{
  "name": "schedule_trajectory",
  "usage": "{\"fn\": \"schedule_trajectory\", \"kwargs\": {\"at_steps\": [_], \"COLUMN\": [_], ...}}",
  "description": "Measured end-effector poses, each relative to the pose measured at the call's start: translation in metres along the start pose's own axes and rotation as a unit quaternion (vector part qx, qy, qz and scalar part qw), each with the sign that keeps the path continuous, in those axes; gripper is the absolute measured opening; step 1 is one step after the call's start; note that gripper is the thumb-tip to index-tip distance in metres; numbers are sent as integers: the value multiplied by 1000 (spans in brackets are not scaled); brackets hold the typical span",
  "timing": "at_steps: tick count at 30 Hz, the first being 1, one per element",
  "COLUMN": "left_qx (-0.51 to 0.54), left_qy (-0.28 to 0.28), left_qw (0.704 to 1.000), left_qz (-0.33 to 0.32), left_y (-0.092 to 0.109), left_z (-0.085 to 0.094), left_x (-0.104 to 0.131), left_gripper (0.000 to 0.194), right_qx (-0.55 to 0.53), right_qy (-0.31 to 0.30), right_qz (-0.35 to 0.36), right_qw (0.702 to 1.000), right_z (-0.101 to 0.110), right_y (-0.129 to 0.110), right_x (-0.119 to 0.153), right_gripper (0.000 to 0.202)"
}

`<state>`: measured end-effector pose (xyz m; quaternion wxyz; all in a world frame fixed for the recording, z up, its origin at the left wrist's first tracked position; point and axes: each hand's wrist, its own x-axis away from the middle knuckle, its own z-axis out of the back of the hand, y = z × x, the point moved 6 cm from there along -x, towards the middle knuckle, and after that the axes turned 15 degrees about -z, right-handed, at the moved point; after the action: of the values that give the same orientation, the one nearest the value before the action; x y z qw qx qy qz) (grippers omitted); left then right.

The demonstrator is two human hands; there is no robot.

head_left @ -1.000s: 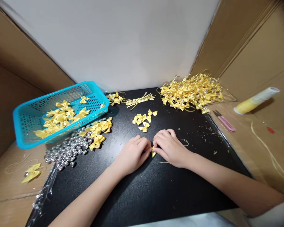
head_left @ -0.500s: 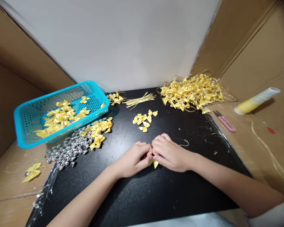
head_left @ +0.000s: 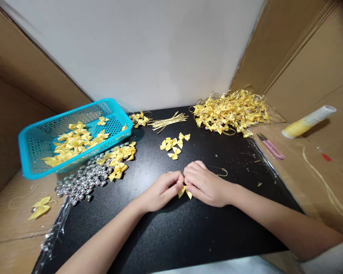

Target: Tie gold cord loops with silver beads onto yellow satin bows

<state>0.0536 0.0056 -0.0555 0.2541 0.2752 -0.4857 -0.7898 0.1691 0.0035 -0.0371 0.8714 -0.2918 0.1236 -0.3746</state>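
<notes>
Near the middle of the black tabletop, my left hand and my right hand meet with fingers pinched together. Between them is a yellow ribbon bow, its two tails poking out below my fingertips. The bow's upper part is hidden behind my fingers. Just past my right hand lies a needle with a thin yellow thread. Several loose yellow bows rest a little beyond my hands.
At the left stands a turquoise basket holding bows, with silver beads and more bows before it. Gold cords lie at the back, beside a heap of finished bows. Pink thread snips and a thread spool are at right.
My left fingers have shifted slightly and closed up, and more of the bow's tails now shows below them. My right hand has hardly moved.
</notes>
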Motion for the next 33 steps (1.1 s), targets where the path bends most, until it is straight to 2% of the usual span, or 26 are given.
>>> {"fn": "schedule_trajectory", "kwargs": {"at_steps": [15,19,21,22,23,24,25,27,28,29,31,33], "left_qx": [25,-62,-169,-242,-343,-446,-542,-661,-684,-692,-681,-636], "left_qy": [5,3,27,51,100,160,231,303,315,314,273,154], "left_qw": [1000,998,984,967,933,880,808,684,653,642,673,755], "left_qz": [-8,-24,-43,-51,-45,-34,-16,56,86,103,94,39], "left_y": [0,6,11,14,18,23,30,36,36,35,27,13], "left_z": [-4,-1,15,29,47,66,85,110,115,117,105,77], "left_x": [-1,-4,-2,1,6,13,23,39,43,44,36,18], "left_gripper": [31,28,25,24,22,20,21,18,16,21,30,32], "right_qx": [-12,-35,-69,-89,-107,-123,-135,-144,-142,-139,-131,-123], "right_qy": [6,30,69,96,127,155,179,204,208,208,205,205], "right_qz": [8,-4,-24,-37,-50,-61,-71,-85,-89,-91,-96,-99], "right_qw": [1000,999,995,991,985,978,972,965,964,964,965,966], "right_z": [0,-1,3,7,11,14,17,20,20,19,18,16], "right_y": [0,7,14,17,21,24,27,31,32,32,33,33], "right_x": [0,0,0,0,0,1,1,2,1,1,0,0], "right_gripper": [19,17,9,4,3,6,7,8,8,8,10,12]}}
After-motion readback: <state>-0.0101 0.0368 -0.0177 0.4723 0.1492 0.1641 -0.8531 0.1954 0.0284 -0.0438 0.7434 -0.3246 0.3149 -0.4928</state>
